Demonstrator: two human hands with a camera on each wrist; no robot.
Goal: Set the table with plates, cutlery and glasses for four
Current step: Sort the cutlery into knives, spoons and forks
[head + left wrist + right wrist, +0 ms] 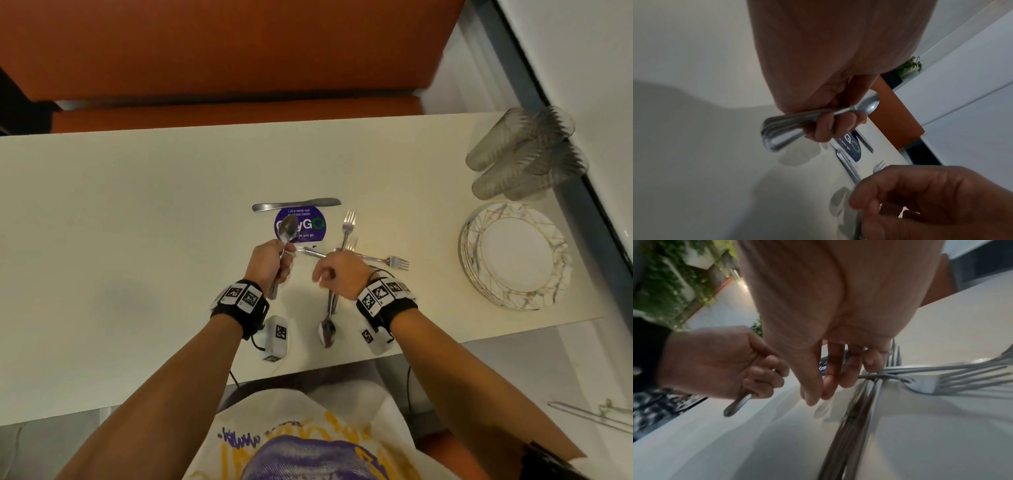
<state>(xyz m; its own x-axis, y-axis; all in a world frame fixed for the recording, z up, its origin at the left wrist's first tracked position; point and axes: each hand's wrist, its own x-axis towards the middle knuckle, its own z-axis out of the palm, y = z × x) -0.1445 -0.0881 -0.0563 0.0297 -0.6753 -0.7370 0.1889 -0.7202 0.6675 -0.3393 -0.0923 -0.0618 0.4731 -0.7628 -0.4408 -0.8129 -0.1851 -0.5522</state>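
Observation:
My left hand [274, 263] grips a metal spoon [287, 229] by its handle, bowl pointing away over a purple sticker [305, 224]. In the left wrist view the fingers curl round the spoon handle [789, 129], which looks layered, so it may be more than one. My right hand [334, 274] hovers over a loose pile of cutlery with its fingers [818, 386] hanging relaxed and holding nothing. The pile has forks [348, 221] fanned out toward the far right and spoons [327, 332] with bowls toward me. A table knife [296, 205] lies crosswise beyond the sticker.
A stack of white patterned plates [513, 255] sits at the right of the cream table [137, 205], with several ribbed glasses [524, 154] behind it near the window edge. An orange bench runs along the far side.

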